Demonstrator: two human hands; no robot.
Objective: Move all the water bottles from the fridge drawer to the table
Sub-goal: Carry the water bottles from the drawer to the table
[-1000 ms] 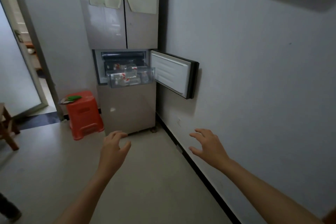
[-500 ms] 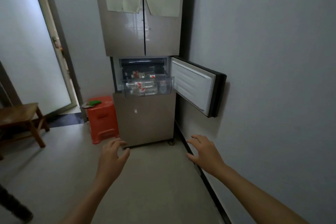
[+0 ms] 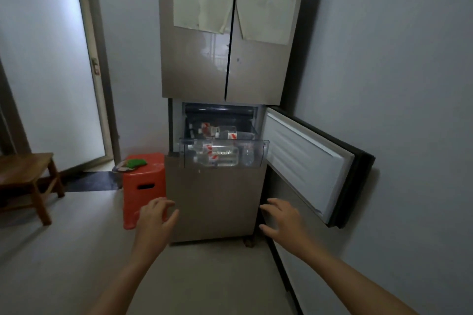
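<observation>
1. Head view toward a tall fridge [image 3: 230, 71], with its small compartment door [image 3: 307, 163] swung open to 3 o'clock.
2. Clear fridge drawer [image 3: 262, 151] pulled out, holding several water bottles [image 3: 217, 155] on their sides, long axes running 9 to 3 o'clock.
3. Left hand [image 3: 156, 220] at 7 o'clock, right hand [image 3: 284, 220] at 5 o'clock, both empty, fingers spread and loosely bent, well apart from the drawer.
4. Bottles at 12 o'clock from the hands, higher up and roughly midway between them, neither hand clearly nearer.

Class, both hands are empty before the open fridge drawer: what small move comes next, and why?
Probably lift the right hand to a water bottle in the clear drawer: it is pulled out, bottles lie inside, and this hand and the left hand hang empty below.
</observation>
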